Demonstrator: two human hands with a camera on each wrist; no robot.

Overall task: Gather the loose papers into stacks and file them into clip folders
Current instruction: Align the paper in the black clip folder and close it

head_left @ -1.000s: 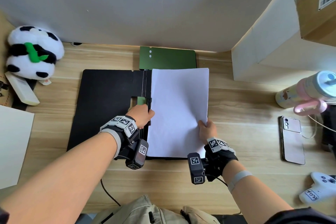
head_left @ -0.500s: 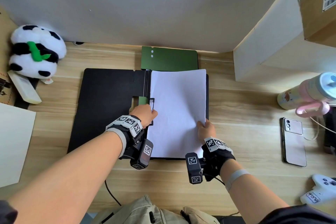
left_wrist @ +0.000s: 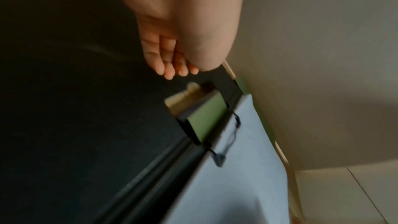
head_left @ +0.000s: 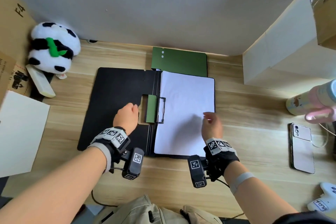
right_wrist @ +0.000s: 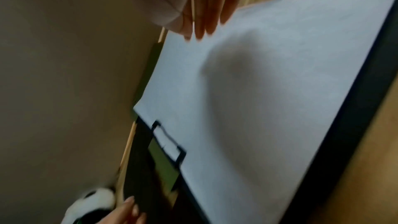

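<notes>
A black clip folder [head_left: 116, 96] lies open on the wooden desk. A stack of white paper [head_left: 185, 111] rests on its right half, its left edge under the wire clip [head_left: 161, 110] beside the green lever [head_left: 151, 108]. My left hand [head_left: 131, 112] hovers over the left cover, just left of the lever, fingers loose and holding nothing; the left wrist view shows the fingers [left_wrist: 170, 67] above the cover. My right hand [head_left: 209, 120] is raised over the paper's right edge, relaxed and empty, casting a shadow on the paper [right_wrist: 269, 91]. A closed green folder [head_left: 180, 62] lies behind.
A second white paper stack [head_left: 20, 132] sits at the left edge. A panda plush [head_left: 54, 47] and a remote [head_left: 40, 83] are at back left. A white box [head_left: 283, 56], a bottle [head_left: 312, 100], a phone [head_left: 301, 151] and a controller [head_left: 325, 200] line the right side.
My left hand has come off the clip and moved left over the cover. My right hand let go of the paper's edge and lifted. The paper now lies square under the clip.
</notes>
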